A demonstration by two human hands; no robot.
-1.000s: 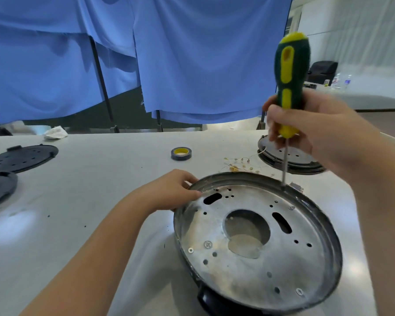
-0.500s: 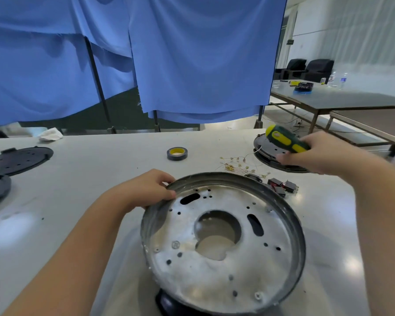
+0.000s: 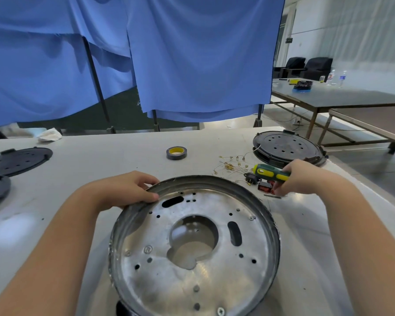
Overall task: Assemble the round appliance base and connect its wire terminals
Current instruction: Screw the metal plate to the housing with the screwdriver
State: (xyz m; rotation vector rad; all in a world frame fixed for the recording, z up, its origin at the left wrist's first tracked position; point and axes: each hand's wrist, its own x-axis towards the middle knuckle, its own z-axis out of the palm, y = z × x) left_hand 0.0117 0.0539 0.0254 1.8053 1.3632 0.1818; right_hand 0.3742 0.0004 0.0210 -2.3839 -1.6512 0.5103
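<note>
A round metal appliance base [image 3: 255, 258] with a central hole and several small holes lies on the white table in front of me. My left hand [image 3: 128, 189] grips its far-left rim. To the right, my right hand [image 3: 299, 179] holds a green-and-yellow screwdriver [image 3: 270, 174] lying almost flat, low over the table. Under and beside the screwdriver are small black and red switch parts [image 3: 263, 187]. Thin wires with brass terminals [image 3: 232, 164] lie just beyond the base.
A black round cover [image 3: 287, 147] sits at the table's far right. A roll of tape [image 3: 176, 153] lies mid-table. Two black discs [image 3: 18, 159] rest at the left edge. Blue curtains hang behind the table; other tables stand further right.
My right hand lowered the screwdriver from upright over the base's rim to flat near the switch parts at the right. My left hand kept its grip on the rim.
</note>
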